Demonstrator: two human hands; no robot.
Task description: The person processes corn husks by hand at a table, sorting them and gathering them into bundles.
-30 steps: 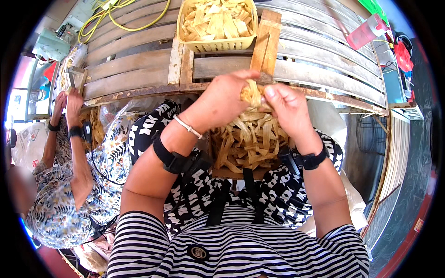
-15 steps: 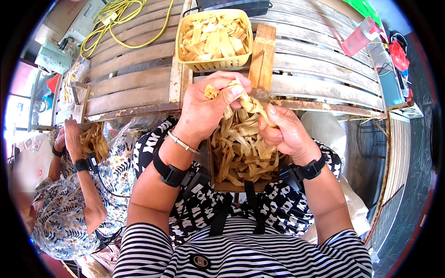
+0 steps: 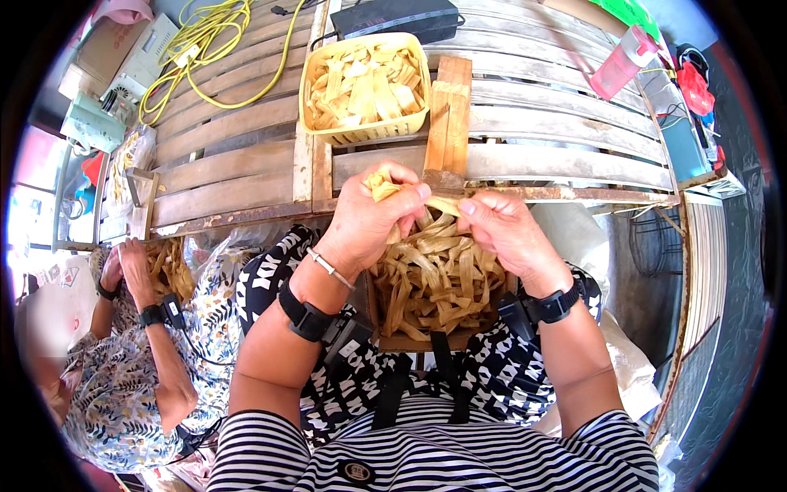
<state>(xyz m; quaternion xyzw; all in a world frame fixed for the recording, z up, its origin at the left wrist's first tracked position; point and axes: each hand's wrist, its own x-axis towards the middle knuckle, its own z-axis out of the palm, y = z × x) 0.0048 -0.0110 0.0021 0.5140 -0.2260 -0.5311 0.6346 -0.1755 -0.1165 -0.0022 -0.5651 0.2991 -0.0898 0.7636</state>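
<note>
At centre, the left hand grips the bunched end of a yellowish strip, possibly dried leaf; the right hand pinches its other end, above a cardboard box of loose strips.

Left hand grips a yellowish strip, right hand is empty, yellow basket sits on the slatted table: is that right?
The right hand isn't empty: the head view shows it gripping the yellowish strip too, along with the left hand. The yellow basket does sit on the slatted table.
</note>
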